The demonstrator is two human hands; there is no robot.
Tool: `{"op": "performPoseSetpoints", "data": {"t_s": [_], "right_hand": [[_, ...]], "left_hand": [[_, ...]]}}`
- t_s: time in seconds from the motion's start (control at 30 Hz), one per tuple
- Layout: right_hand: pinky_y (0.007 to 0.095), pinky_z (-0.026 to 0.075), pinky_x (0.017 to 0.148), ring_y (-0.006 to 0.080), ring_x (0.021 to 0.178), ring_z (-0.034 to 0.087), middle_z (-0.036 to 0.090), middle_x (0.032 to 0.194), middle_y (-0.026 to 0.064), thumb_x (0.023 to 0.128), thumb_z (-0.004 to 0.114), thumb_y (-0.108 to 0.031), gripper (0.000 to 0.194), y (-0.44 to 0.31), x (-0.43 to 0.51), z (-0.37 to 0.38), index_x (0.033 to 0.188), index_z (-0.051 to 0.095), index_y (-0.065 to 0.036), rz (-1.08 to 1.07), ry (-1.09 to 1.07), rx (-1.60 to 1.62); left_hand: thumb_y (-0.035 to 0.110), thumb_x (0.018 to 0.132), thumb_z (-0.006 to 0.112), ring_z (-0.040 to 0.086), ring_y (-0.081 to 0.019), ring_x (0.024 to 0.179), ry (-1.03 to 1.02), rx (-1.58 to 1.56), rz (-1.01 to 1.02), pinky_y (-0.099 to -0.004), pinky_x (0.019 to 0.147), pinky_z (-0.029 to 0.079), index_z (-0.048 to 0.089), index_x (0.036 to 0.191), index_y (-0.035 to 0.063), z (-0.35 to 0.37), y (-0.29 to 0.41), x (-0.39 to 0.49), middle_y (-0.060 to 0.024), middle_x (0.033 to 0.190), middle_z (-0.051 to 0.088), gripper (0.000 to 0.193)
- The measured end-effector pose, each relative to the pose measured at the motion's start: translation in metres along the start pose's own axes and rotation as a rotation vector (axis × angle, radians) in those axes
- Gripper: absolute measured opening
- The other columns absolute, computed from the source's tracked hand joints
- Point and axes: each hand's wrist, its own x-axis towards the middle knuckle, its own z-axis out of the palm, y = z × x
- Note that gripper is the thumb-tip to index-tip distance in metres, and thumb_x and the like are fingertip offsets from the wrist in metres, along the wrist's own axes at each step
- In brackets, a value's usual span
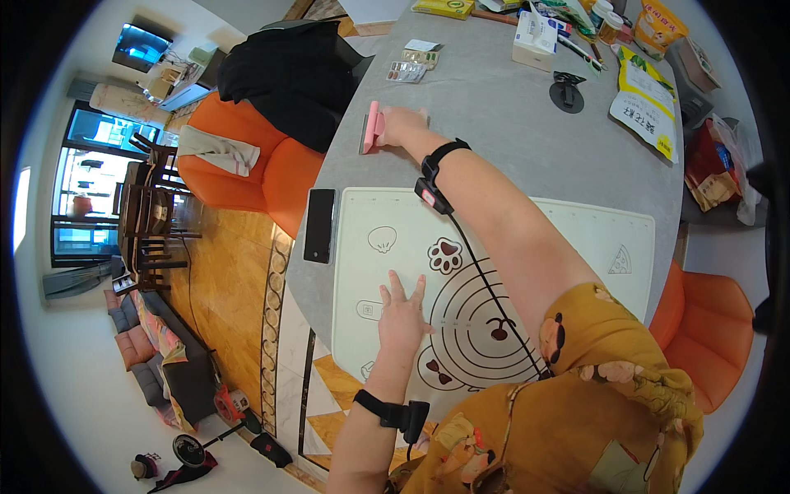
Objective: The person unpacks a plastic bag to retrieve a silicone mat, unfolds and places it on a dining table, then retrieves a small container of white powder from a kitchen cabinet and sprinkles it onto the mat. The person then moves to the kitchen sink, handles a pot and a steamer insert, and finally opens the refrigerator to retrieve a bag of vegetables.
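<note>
My right hand [402, 126] grips the pink handle of a dough scraper [373, 126] at the left edge of the grey table. The scraper's metal blade faces left, away from my palm. Lower down, my left hand [402, 315] rests palm down with spread fingers on a pale silicone kneading mat [395, 272]. Printed circles, a paw and other small drawings mark the mat. My right forearm crosses above it, hiding part of its upper edge. Both wrists wear black straps with small devices and cables.
A smartphone [320, 225] lies left of the mat. Blister packs [407, 72], a tissue box [534, 40], a black round stand [566, 92] and a yellow-white food bag [645, 102] are on the table's far part. Orange chairs [296, 179] stand either side, one bearing a black garment [284, 77].
</note>
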Motion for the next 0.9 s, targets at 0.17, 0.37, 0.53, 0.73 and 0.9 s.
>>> {"op": "performPoseSetpoints", "data": {"t_s": [0.17, 0.37, 0.53, 0.73, 0.9], "right_hand": [[0.0498, 0.038, 0.092, 0.0274, 0.101, 0.065, 0.070, 0.104, 0.0062, 0.064, 0.075, -0.040, 0.045, 0.044, -0.006, -0.015, 0.101, 0.068, -0.015, 0.039, 0.043, -0.057], [0.0510, 0.037, 0.097, 0.0284, 0.112, 0.060, 0.067, 0.112, 0.0064, 0.064, 0.075, -0.050, 0.090, 0.134, -0.011, -0.095, 0.139, 0.040, -0.015, 0.309, 0.546, -0.030], [0.0489, 0.040, 0.094, 0.0256, 0.105, 0.062, 0.068, 0.104, 0.0070, 0.074, 0.073, -0.043, 0.069, 0.147, -0.061, -0.096, 0.132, 0.049, -0.013, 0.157, 0.321, 0.031], [0.0331, 0.050, 0.073, 0.0211, 0.079, 0.062, 0.067, 0.087, 0.0088, 0.080, 0.071, -0.032, 0.042, 0.128, -0.186, -0.049, 0.113, 0.064, -0.007, -0.151, -0.077, 0.198], [0.0329, 0.049, 0.071, 0.0234, 0.074, 0.063, 0.066, 0.083, 0.0113, 0.085, 0.065, -0.029, 0.030, 0.108, -0.311, -0.048, 0.103, 0.067, -0.005, -0.166, -0.072, 0.126]], "left_hand": [[0.019, 0.052, 0.089, 0.033, -0.0470, 0.134, -0.043, -0.025, -0.025, -0.0404, 0.091, 0.053, 0.039, 0.143, 0.0303, -0.003, 0.003, 0.000, -0.0243, 0.152, 0.018, 0.104], [0.019, 0.051, 0.090, 0.035, -0.0480, 0.131, -0.034, 0.011, -0.011, -0.0396, 0.089, 0.054, 0.039, 0.143, 0.0286, -0.008, 0.003, 0.000, -0.0252, 0.150, 0.021, 0.106], [0.021, 0.051, 0.091, 0.035, -0.0483, 0.131, -0.019, 0.012, 0.006, -0.0388, 0.089, 0.055, 0.037, 0.144, 0.0289, -0.004, -0.001, -0.003, -0.0263, 0.150, 0.021, 0.108], [0.025, 0.052, 0.091, 0.032, -0.0492, 0.133, -0.036, 0.029, 0.008, -0.0390, 0.089, 0.055, 0.034, 0.146, 0.0289, 0.002, -0.005, -0.004, -0.0263, 0.151, 0.018, 0.110], [0.026, 0.053, 0.091, 0.031, -0.0502, 0.133, -0.049, 0.024, 0.015, -0.0432, 0.088, 0.055, 0.031, 0.147, 0.0288, 0.004, -0.008, -0.007, -0.0257, 0.152, 0.015, 0.112]]}}
